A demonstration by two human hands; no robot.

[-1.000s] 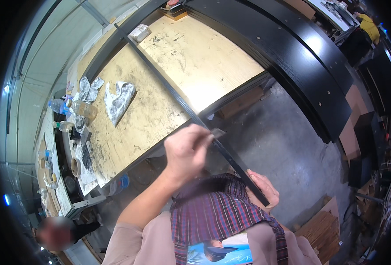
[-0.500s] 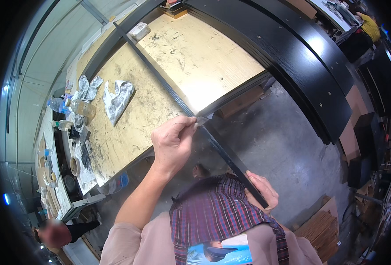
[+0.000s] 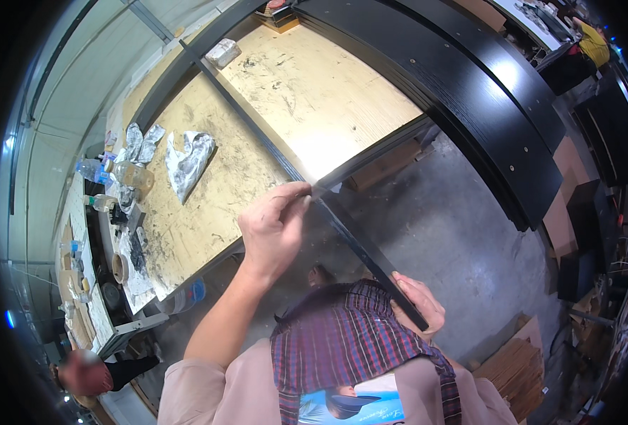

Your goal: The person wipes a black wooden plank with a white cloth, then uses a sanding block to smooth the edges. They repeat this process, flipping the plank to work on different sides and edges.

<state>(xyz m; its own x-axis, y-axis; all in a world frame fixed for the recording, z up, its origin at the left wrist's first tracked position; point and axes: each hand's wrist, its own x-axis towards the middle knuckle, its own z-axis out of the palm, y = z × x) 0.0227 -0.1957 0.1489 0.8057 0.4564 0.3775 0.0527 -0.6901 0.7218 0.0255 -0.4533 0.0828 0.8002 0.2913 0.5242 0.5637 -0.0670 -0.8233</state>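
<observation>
A long, narrow black board [image 3: 360,248] runs slantwise from the far left of the worktable [image 3: 225,212] down to my waist. Its near end rests in my right hand [image 3: 427,304], fingers curled around the edge. My left hand [image 3: 271,223] is closed in a pinch at the board's upper edge, close to the table's near corner. A small pale, thin piece seems to show at those fingertips, too small and blurred to name. The tabletop is pale wood with dark smears.
Large black panels [image 3: 463,92] are stacked at the right. A smudged white cloth [image 3: 188,163], a bottle of yellowish liquid [image 3: 133,176] and a white block [image 3: 223,52] sit on the left side. Flattened cardboard [image 3: 516,368] lies at lower right. Another person [image 3: 87,372] is at lower left.
My left hand has shifted slightly left and up along the board's edge, still pinched. The board and my right hand have moved very slightly up and left.
</observation>
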